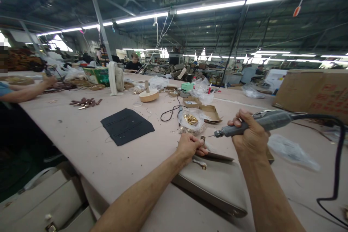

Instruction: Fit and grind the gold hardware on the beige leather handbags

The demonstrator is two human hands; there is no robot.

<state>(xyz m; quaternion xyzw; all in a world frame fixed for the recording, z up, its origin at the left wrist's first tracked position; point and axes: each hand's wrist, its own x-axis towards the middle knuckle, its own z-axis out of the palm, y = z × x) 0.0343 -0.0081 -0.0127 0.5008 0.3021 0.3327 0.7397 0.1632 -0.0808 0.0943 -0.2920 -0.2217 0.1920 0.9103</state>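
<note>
My right hand (250, 134) grips a grey corded electric screwdriver (261, 121), held level with its tip pointing left toward my left hand. My left hand (189, 146) is closed on a small metal fitting at the top edge of a beige leather bag (217, 183) that lies flat on the pinkish table (89, 152). A small gold clasp (201, 164) sits on the bag just below my left hand. The screwdriver's black cable (337, 166) loops off to the right.
A plastic bag of gold hardware (191, 119) lies just beyond my hands, by open cardboard trays (210, 112). A dark fabric panel (126, 125), a white fan (115, 78), a bowl (148, 96) and cardboard boxes (315, 90) stand on the table. Another person's arm (27, 92) rests at the left.
</note>
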